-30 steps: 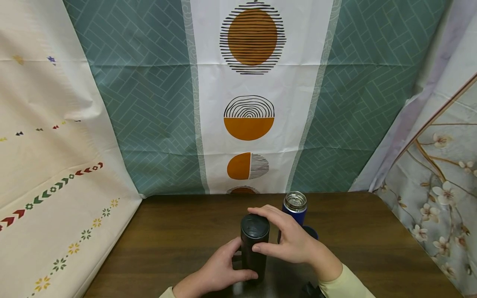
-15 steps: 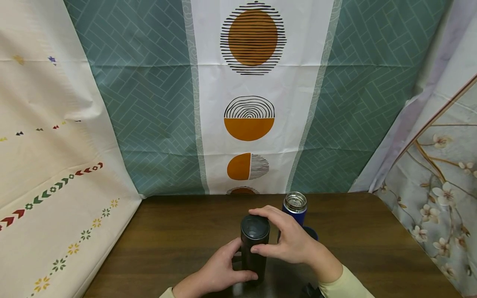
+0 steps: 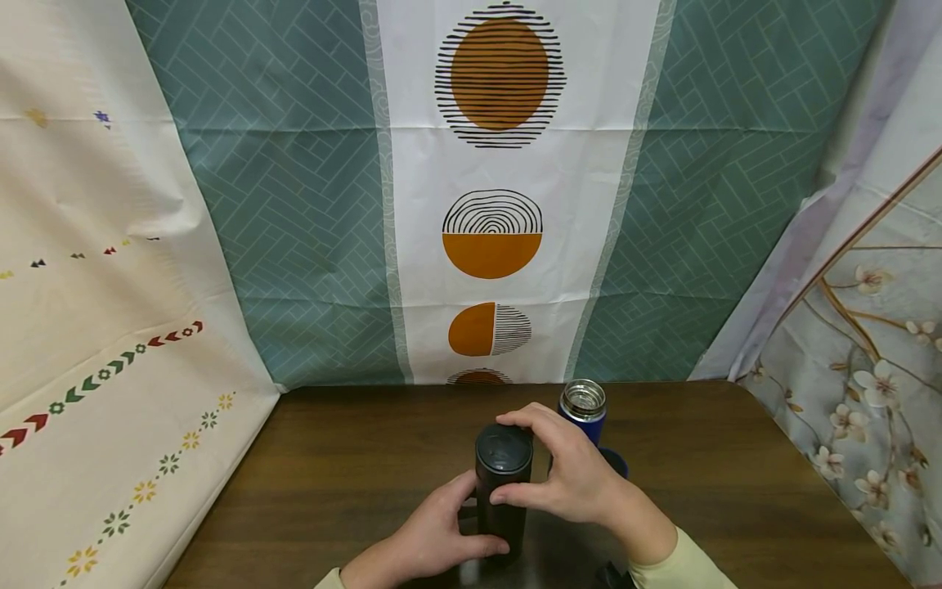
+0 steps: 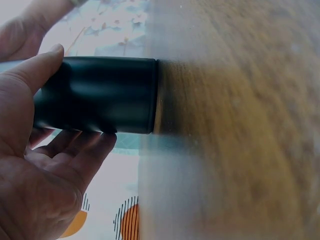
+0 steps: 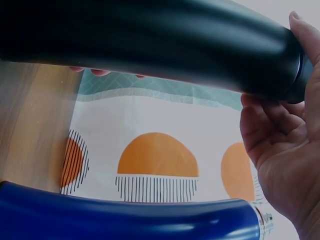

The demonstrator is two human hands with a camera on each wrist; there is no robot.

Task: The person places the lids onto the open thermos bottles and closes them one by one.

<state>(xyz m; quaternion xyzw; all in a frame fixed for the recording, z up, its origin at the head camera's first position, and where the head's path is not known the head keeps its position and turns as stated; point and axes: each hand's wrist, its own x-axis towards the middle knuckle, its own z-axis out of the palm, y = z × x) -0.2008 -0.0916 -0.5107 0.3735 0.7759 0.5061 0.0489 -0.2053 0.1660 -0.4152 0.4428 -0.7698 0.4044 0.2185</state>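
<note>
A black thermos flask (image 3: 504, 483) stands upright on the wooden table, its black lid (image 3: 504, 447) on top. My left hand (image 3: 437, 528) grips the lower body, thumb in front and fingers behind. In the left wrist view the fingers (image 4: 95, 155) curl round the dark cylinder (image 4: 110, 95) just above its base. My right hand (image 3: 574, 470) grips the flask near the top, its thumb on the near side and its fingers on the far side. The right wrist view shows that hand (image 5: 285, 130) round the lid end.
Behind my right hand stands a blue flask (image 3: 583, 413), uncapped, its steel mouth showing. A round dark blue piece (image 3: 615, 460) lies beside it, partly hidden. Near the right sleeve is a small black object (image 3: 611, 575). A patterned cloth (image 3: 508, 245) hangs behind the table.
My right thumb has shifted slightly left across the front of the flask, while the fingertips at the back have moved slightly right. The left hand has kept its place.
</note>
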